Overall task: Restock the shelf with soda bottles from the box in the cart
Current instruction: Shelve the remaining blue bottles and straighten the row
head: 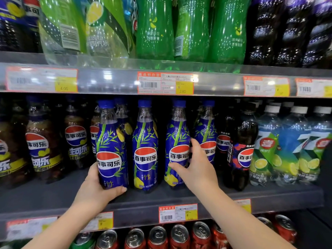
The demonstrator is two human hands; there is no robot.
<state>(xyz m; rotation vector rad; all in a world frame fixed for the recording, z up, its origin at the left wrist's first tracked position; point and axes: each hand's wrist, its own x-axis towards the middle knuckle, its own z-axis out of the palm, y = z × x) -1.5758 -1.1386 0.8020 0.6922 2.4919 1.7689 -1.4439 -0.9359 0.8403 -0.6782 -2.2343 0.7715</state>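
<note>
Your left hand [97, 187] grips low on the upright blue-labelled plastic cola bottle [111, 141] at the grey metal shelf's [269, 196] front, left end of its row, while your right hand [196, 169] wraps its fingers [195, 144] round a matching bottle [177, 139] two places right, both axes vertical.

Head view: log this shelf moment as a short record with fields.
left hand: grips the leftmost blue bamboo-label bottle near its base, at the shelf front
right hand: wrapped round the third blue bottle
between them: middle blue bottle, upright, untouched
shelf: middle tier, bottles standing upright
below: red cans
</note>
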